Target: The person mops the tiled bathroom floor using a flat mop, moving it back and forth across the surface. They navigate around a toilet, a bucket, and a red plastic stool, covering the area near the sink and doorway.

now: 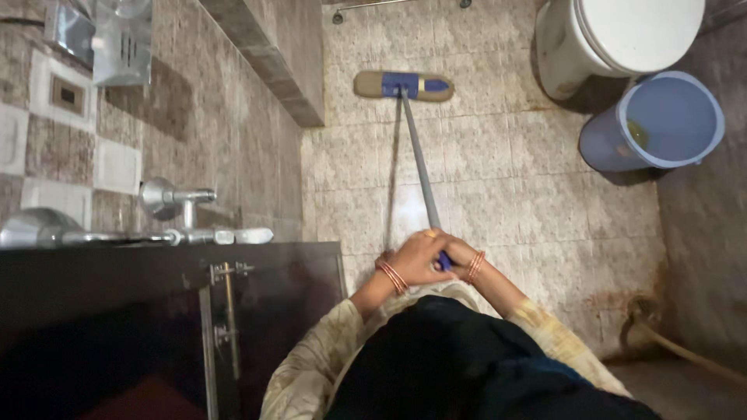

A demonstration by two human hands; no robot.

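Mopping stroke in hand, I judge: my left hand [416, 260] and right hand [457, 255] are both clenched on the mop handle [420, 167], mop head [403, 85] flat on the tiled floor [506, 171] near the toilet [615, 39]; next, a steady pull back clear of the bucket [657, 120]

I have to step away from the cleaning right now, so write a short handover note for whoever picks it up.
Left hand and right hand: both in a closed grip on the mop handle.
Mop head lies flat on the tiled floor, far end, beside the toilet.
Blue bucket stands right of it.
Done so far: can't be judged.
Left: stained tiles near the hose.
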